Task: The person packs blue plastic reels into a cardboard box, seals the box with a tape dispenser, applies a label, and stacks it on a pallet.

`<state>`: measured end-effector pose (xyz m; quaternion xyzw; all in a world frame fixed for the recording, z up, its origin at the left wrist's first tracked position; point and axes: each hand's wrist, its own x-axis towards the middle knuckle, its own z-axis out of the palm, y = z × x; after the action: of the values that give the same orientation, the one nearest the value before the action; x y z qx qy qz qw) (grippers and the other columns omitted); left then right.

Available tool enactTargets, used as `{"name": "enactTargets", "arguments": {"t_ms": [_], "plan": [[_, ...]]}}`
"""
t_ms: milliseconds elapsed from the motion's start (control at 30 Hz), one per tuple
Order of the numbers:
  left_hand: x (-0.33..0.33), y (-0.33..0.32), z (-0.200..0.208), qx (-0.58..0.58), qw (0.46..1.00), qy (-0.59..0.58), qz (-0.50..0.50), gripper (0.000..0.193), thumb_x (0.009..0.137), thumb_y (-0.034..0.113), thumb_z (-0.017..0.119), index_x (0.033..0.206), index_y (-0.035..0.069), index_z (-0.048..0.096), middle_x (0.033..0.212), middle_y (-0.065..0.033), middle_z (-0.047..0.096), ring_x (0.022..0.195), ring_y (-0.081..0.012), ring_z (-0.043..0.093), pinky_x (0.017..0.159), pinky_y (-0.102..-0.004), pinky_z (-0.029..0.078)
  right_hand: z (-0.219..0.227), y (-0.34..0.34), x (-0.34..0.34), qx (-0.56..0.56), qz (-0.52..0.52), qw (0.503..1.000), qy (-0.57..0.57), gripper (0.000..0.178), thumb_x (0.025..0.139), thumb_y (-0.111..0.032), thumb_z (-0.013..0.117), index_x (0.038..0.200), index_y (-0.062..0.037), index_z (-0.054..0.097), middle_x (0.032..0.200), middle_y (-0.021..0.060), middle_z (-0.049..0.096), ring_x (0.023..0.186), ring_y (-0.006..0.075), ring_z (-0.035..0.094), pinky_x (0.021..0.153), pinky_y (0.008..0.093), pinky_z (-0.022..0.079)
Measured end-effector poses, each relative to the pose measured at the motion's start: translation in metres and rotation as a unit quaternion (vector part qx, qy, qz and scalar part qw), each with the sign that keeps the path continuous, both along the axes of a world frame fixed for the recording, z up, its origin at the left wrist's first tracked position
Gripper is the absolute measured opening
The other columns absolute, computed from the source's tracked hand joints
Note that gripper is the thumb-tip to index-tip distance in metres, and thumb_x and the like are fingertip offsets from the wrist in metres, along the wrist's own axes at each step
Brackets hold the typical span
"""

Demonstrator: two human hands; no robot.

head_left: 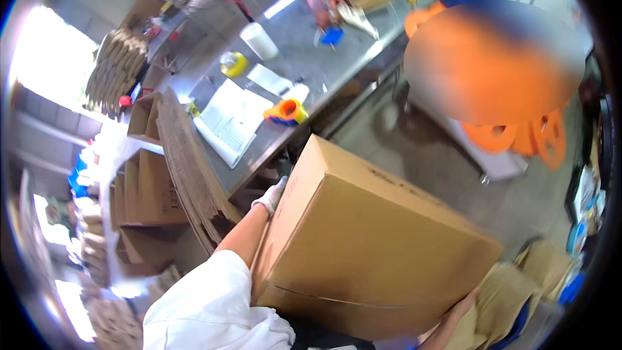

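Observation:
A large brown cardboard box (376, 246) fills the space in front of my body, tilted, with its near side toward me. My left hand (271, 197), in a pale glove, presses on the box's left side; its fingers lie against the cardboard and partly go out of sight. At the box's lower right edge my right hand (459, 310) supports it, most of its fingers hidden behind the box. Between them the two hands hold the box up.
Beyond the box stands a grey table (298, 32) with an open notebook (230, 120), an orange tape dispenser (286, 112) and a white roll (259, 41). Flattened cardboard (184, 162) leans at the left. Orange reels (492, 136) lie at the right, near brown sacks (499, 298).

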<state>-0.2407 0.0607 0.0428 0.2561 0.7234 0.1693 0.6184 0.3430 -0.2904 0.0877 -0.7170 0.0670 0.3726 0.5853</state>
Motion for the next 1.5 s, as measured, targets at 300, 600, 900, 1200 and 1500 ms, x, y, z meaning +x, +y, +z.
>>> {"name": "enactTargets", "arguments": {"t_ms": [300, 600, 900, 1200, 1500], "plan": [[-0.074, -0.179, 0.173, 0.064, 0.981, 0.136, 0.122, 0.074, 0.096, 0.061, 0.036, 0.118, -0.003, 0.066, 0.116, -0.0198, 0.067, 0.111, -0.0292, 0.062, 0.097, -0.0401, 0.042, 0.064, 0.076, 0.026, 0.002, 0.333, 0.942, 0.043, 0.079, 0.098, -0.065, 0.034, 0.148, -0.003, 0.035, 0.15, 0.0121, 0.042, 0.135, 0.0281, 0.04, 0.112, 0.0387, 0.031], [-0.109, -0.459, 0.187, -0.012, 0.941, 0.124, 0.314, 0.074, 0.098, 0.059, 0.029, 0.13, -0.001, 0.057, 0.135, -0.018, 0.057, 0.13, -0.032, 0.05, 0.107, -0.0414, 0.034, 0.136, 0.146, -0.06, 0.028, 0.584, 0.811, 0.005, 0.075, 0.1, -0.061, 0.032, 0.144, -0.002, 0.04, 0.145, 0.0121, 0.046, 0.131, 0.0264, 0.045, 0.109, 0.0372, 0.035], [-0.133, -0.776, 0.182, -0.058, 0.838, 0.062, 0.538, 0.066, 0.1, 0.051, 0.031, 0.132, -0.002, 0.053, 0.14, -0.0191, 0.052, 0.133, -0.0347, 0.045, 0.105, -0.0473, 0.034, 0.117, 0.129, -0.252, 0.035, 0.783, 0.618, -0.067, 0.072, 0.101, -0.059, 0.033, 0.14, -0.0001, 0.045, 0.137, 0.0112, 0.054, 0.123, 0.025, 0.051, 0.104, 0.0356, 0.04], [-0.138, -1.04, 0.156, -0.019, 0.635, 0.042, 0.771, 0.068, 0.098, 0.048, 0.028, 0.129, -0.006, 0.054, 0.136, -0.0218, 0.055, 0.125, -0.0346, 0.052, 0.105, -0.043, 0.034, 0.118, 0.002, -0.539, 0.01, 0.87, 0.415, -0.268, 0.065, 0.094, -0.06, 0.05, 0.105, 0.004, 0.059, 0.102, 0.0146, 0.063, 0.091, 0.0261, 0.061, 0.078, 0.0424, 0.05], [-0.297, -1.115, 0.254, -0.029, 0.619, 0.193, 0.761, 0.081, 0.097, 0.062, 0.028, 0.124, -0.009, 0.058, 0.131, -0.0257, 0.057, 0.129, -0.0361, 0.049, 0.106, -0.0414, 0.035, 0.074, -0.115, -0.733, -0.025, 0.857, 0.51, -0.072, 0.063, 0.098, -0.056, 0.045, 0.128, -0.0017, 0.057, 0.125, 0.0091, 0.062, 0.105, 0.0238, 0.061, 0.09, 0.0398, 0.047]]}}
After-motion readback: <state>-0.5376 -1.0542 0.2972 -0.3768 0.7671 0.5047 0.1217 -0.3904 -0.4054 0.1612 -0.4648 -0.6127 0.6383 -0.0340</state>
